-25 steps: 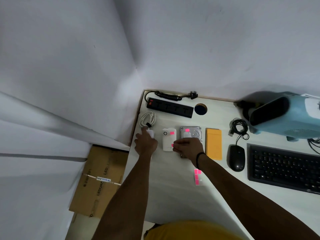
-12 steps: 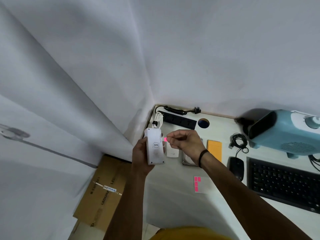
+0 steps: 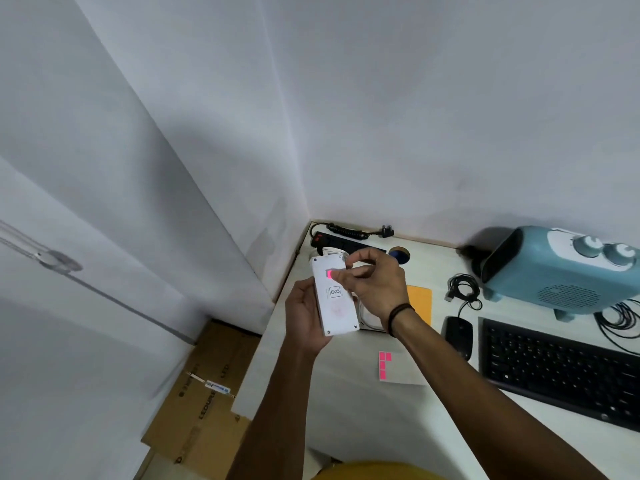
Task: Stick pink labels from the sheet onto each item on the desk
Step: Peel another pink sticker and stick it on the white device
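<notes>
My left hand holds a white rectangular device upright above the desk, its white cable trailing behind the top. My right hand pinches a small pink label and presses it against the upper face of the device. The label sheet, with a few pink labels left on it, lies on the white desk under my right forearm. A hard drive and a yellow envelope lie partly hidden behind my hands.
A black power strip with coiled cord runs along the back wall. A black mouse, black keyboard and blue heater sit to the right. A cardboard box stands on the floor left of the desk.
My left hand picked the white device off the desk and raised it. My right hand brought a pink label over and now presses it on the device's face.
</notes>
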The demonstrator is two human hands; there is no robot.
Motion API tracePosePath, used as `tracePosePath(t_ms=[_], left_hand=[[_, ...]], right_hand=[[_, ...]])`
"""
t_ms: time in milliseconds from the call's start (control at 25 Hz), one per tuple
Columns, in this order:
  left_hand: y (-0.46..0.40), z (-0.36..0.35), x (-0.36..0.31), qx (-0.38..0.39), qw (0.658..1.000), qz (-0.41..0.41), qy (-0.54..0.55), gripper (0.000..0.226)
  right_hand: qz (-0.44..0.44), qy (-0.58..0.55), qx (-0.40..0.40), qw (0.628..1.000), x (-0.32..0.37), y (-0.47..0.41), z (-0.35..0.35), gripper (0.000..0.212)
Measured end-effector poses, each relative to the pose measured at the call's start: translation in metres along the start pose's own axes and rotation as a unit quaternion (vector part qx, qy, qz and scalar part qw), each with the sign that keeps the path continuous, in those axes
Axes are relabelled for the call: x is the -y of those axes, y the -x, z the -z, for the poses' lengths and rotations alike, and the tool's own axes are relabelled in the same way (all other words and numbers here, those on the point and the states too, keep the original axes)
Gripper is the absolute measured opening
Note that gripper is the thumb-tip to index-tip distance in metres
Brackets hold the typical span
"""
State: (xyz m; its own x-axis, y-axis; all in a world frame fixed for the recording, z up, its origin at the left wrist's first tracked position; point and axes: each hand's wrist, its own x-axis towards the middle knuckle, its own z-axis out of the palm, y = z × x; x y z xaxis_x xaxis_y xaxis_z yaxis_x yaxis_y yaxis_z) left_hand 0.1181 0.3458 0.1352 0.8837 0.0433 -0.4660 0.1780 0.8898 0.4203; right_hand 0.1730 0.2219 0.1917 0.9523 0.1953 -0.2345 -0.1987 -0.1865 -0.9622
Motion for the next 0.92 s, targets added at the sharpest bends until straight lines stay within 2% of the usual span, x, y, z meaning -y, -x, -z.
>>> tracePosePath(t_ms=[160,320,400,480,560,680,920], left_hand=[[0.007,-0.005,0.007,-0.008,1.0,-0.001,-0.028,0.041],[0.013,-0.006,0.008,-0.007,0.997,0.001,-0.078,0.044],[0.014,-0.005,0.005,-0.002,0.993,-0.007,-0.114,0.056],[0.015,-0.006,0.0,0.012,0.982,-0.017,-0.187,0.071],[0.016,-0.009,-0.001,0.024,0.965,-0.042,-0.259,0.061],[0.015,-0.012,0.0,0.008,0.943,-0.075,-0.323,0.048],[0.016,-0.006,0.004,-0.032,0.962,-0.04,-0.269,0.06]], right_hand=[[0.0,0.027,-0.029,0.999,0.001,0.009,0.002,0.034],[0.033,0.11,-0.067,0.991,0.006,0.01,0.005,0.032],[0.04,0.159,-0.088,0.983,0.009,0.01,0.011,0.042],[0.031,0.18,-0.069,0.981,0.011,0.011,0.018,0.046],[0.033,0.161,-0.036,0.986,0.008,0.014,0.021,0.04],[0.064,0.124,-0.029,0.99,0.004,0.017,0.02,0.028],[0.033,0.113,-0.017,0.993,-0.005,0.012,0.015,0.016]])
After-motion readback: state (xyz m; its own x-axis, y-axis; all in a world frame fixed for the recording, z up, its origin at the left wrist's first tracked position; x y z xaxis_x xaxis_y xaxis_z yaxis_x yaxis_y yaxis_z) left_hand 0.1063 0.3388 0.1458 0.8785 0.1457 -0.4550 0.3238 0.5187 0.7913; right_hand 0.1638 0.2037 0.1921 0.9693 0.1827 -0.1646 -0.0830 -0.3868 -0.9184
